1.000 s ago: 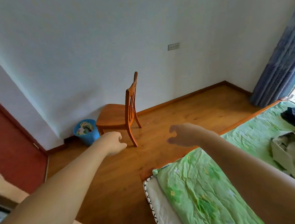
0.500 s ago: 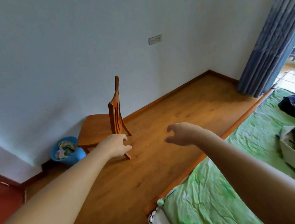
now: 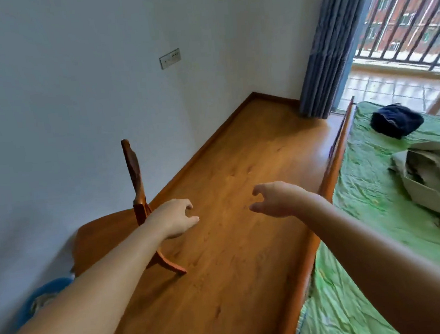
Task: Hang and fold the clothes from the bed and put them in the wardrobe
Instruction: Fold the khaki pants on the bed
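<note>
I see both arms stretched forward over the wooden floor (image 3: 238, 152), in the middle of the frame. The left hand (image 3: 177, 217) holds nothing; its fingers are loosely curled and the thumb points to the right. The right hand (image 3: 274, 199) also holds nothing; its fingers and thumb are bent in a relaxed, half-wide curve, with a gap between them. The two hands are near each other but do not touch.

The clothes lie on the bed (image 3: 369, 207), on the right side of the frame, which is covered with a green sheet. A dark navy garment (image 3: 397, 121) is bunched in the upper right, near the far end of the bed. A khaki garment (image 3: 435, 176) lies crumpled at the right edge, lower in the frame, near the navy one with a little green sheet between them. Both hands are well apart from these clothes. The wooden bed rail (image 3: 328, 184) runs just beside the right forearm.

At the left, a wooden chair (image 3: 105, 233) stands near the white wall, and the left forearm crosses in front of it. A blue bin (image 3: 39, 294) is in the lower left, blurred and partly hidden by the same arm. A wall socket (image 3: 170, 58) is in the upper middle, and a blue-grey curtain (image 3: 330, 44) hangs in the upper right beside a balcony railing (image 3: 412, 20).
</note>
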